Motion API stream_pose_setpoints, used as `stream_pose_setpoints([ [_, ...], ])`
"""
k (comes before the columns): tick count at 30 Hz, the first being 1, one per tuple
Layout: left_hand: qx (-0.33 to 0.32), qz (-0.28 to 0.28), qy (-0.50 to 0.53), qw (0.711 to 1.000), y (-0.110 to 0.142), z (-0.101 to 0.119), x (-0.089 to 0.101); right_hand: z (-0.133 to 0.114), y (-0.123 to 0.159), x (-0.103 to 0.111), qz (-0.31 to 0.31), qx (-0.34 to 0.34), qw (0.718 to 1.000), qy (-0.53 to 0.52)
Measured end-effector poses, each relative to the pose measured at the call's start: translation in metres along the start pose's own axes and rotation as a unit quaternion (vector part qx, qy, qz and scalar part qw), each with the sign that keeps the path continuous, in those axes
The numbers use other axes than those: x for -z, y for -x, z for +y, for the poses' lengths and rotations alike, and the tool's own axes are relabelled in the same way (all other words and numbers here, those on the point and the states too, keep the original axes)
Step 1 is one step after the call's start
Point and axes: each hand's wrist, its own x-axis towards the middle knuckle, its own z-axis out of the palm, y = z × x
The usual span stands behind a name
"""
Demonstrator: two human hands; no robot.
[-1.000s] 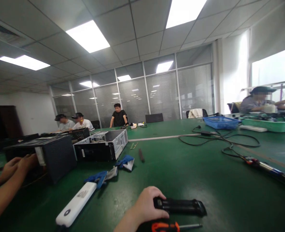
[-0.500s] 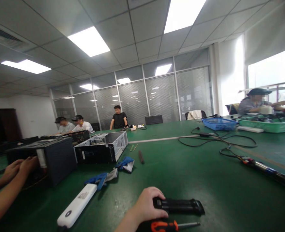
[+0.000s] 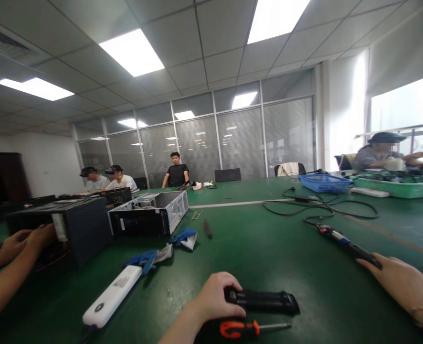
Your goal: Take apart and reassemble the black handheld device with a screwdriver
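My left hand (image 3: 220,298) is closed around the near end of a black elongated plastic piece (image 3: 265,300) on the green table (image 3: 254,253). Just below it lies an orange-and-black screwdriver (image 3: 252,328), its shaft pointing right. At the right, my right hand (image 3: 403,282) grips the black end of a slim corded device (image 3: 349,246). Red and silver parts show at that device's far end, where a black cable (image 3: 340,206) runs off over the table. The exact kind of the device and of the black piece cannot be made out.
Left of my hands lie a white power strip (image 3: 113,296) and blue-grey gloves (image 3: 147,260). Another person's hands (image 3: 28,243) reach into a dark computer case (image 3: 86,229). An open case (image 3: 143,220), a brown bar (image 3: 207,228), a blue basket (image 3: 324,183) and a green basket (image 3: 397,186) stand farther off.
My right hand has come into view from the right, and the corded device has moved left and slightly up with it. My left hand keeps its hold on the black piece.
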Motion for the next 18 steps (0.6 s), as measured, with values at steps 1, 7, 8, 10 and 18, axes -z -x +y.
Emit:
stream_pose_setpoints([
  [1, 0.001, 0.0, -0.001, 1.0, 0.0, 0.001, 0.0, -0.013, 0.001, -0.002, -0.016, 0.002, 1.0, 0.021],
  [7, 0.007, -0.009, -0.009, 1.0, -0.001, 0.006, 0.002, -0.075, 0.01, -0.001, -0.064, 0.0, 0.995, 0.074],
  [8, 0.008, -0.011, -0.01, 1.0, -0.001, 0.007, 0.002, -0.084, 0.012, 0.0, -0.067, 0.001, 0.995, 0.073],
  [10, 0.009, -0.014, -0.012, 1.0, -0.001, 0.007, 0.003, -0.102, 0.015, 0.003, -0.078, 0.004, 0.995, 0.065],
  [18, 0.019, -0.036, -0.025, 0.999, -0.004, 0.013, 0.008, -0.142, 0.025, -0.003, -0.129, 0.059, 0.99, 0.018],
])
